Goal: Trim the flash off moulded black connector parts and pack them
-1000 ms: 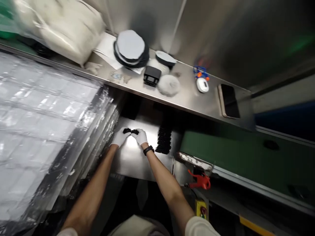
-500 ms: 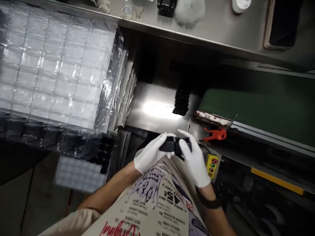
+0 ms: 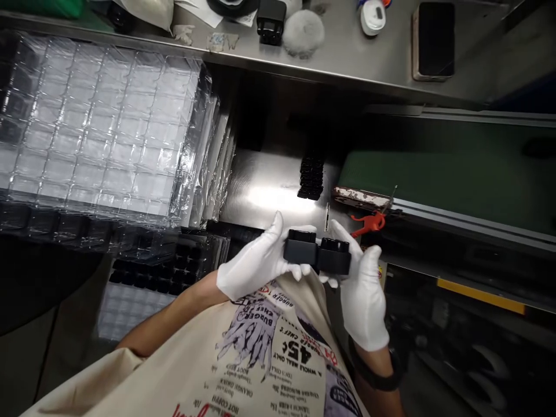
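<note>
Two small black plastic housings sit side by side over my lap, close against each other. My left hand (image 3: 258,260), in a white glove, holds the left black plastic housing (image 3: 300,249) on its curled fingers, thumb raised off it. The right black plastic housing (image 3: 333,258) rests on the fingers of my right hand (image 3: 364,289), also white-gloved, with the thumb lifted away. Their upper ends look glossy and stepped. Beyond my hands, a stack of small black parts (image 3: 311,178) lies on the metal worktop (image 3: 260,179).
Clear plastic trays (image 3: 104,127) are piled at left, with a lower tray of black pieces (image 3: 152,272) beneath. A green conveyor belt (image 3: 434,168) runs at right, an orange air gun (image 3: 369,223) by its end. On the metal shelf (image 3: 369,63) lie a fluffy pad (image 3: 304,33) and a phone (image 3: 433,40).
Both thumbs have lifted off the black plastic housings, which now show more fully. My hands are slightly wider apart. The camera view has shifted.
</note>
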`<state>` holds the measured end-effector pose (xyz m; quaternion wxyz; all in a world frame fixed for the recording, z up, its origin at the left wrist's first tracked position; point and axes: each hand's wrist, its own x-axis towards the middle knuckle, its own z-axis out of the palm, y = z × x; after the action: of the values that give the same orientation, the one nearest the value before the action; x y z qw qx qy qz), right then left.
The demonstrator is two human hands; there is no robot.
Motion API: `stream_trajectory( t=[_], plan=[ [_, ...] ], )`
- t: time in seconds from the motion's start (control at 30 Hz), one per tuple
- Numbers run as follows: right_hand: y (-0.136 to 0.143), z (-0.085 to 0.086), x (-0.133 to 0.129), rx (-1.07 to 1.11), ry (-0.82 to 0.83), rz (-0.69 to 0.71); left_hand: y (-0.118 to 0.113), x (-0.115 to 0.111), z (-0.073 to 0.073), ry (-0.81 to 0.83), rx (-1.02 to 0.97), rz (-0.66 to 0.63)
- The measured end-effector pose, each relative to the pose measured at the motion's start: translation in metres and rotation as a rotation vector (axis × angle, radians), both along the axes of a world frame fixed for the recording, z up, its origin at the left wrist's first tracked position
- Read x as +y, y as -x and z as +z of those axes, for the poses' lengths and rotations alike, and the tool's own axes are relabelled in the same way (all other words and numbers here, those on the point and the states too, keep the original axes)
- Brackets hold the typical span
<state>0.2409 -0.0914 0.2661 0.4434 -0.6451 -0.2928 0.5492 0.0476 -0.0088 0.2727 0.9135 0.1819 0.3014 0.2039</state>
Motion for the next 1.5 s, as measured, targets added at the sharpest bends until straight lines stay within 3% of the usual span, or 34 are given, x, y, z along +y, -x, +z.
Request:
stream_trajectory(
  t=[0.23, 0.47, 0.63, 0.77, 0.87, 0.97, 1.07, 1.27, 1.4, 1.5],
  plan=[
    [-0.001, 0.002, -0.016, -0.037, -0.033, 0.066, 0.004, -0.005, 0.001, -0.055, -0.021, -0.023],
    [0.001, 0.007, -0.021, 0.027, -0.006, -0.033, 0.005, -0.005, 0.011, -0.063, -0.014, -0.075],
    [0.003, 0.005, -0.022, 0.213, 0.039, -0.105, 0.004, -0.005, 0.014, -0.066, 0.024, -0.071],
    [0.002, 0.007, -0.020, 0.264, 0.033, -0.107, 0.003, -0.004, 0.019, -0.147, 0.111, -0.118],
    [0.000, 0.009, -0.015, 0.182, 0.016, -0.042, 0.001, -0.004, 0.020, -0.237, 0.215, -0.150],
    [-0.001, 0.009, -0.010, 0.045, 0.004, 0.003, -0.001, -0.006, 0.014, -0.253, 0.261, -0.031],
    [-0.001, 0.009, -0.008, 0.181, 0.024, -0.045, 0.004, -0.007, 0.008, -0.212, 0.260, 0.059],
    [-0.001, 0.015, 0.002, 0.458, 0.127, -0.176, 0.011, -0.007, 0.012, -0.336, 0.205, 0.026],
    [0.004, 0.021, 0.006, 0.472, 0.137, -0.133, 0.005, -0.007, 0.020, -0.037, 0.089, 0.151],
    [0.006, 0.021, 0.002, 0.410, 0.076, -0.080, 0.002, -0.007, 0.020, 0.149, -0.014, 0.158]
  ],
)
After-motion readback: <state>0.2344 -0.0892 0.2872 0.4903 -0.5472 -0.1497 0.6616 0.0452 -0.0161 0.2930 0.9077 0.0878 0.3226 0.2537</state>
